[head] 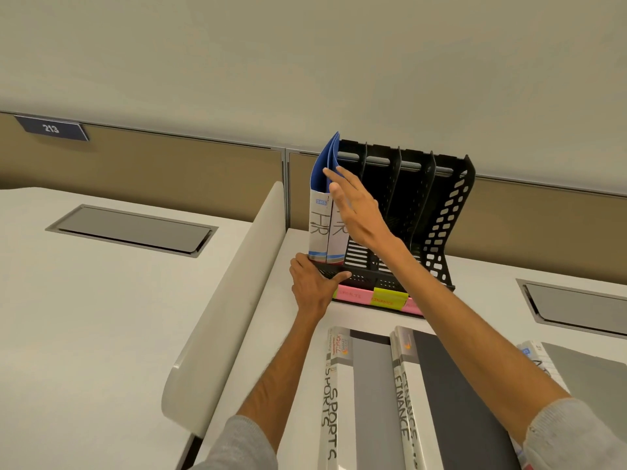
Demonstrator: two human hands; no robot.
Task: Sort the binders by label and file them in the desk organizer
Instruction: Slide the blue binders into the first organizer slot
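I see the desk organizer [437, 212] in matt black perforated plastic, at its left end two blue binders [320, 174] with smooth plastic covers and paper spines, along its front pink and yellow paper notes [356, 295], beneath it a smooth matt white desk [481, 300], before it grey binders [373, 385] in dull plastic, nearer me soft grey knit sleeves [576, 435]

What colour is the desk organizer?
The organizer is black, with perforated sides; head view.
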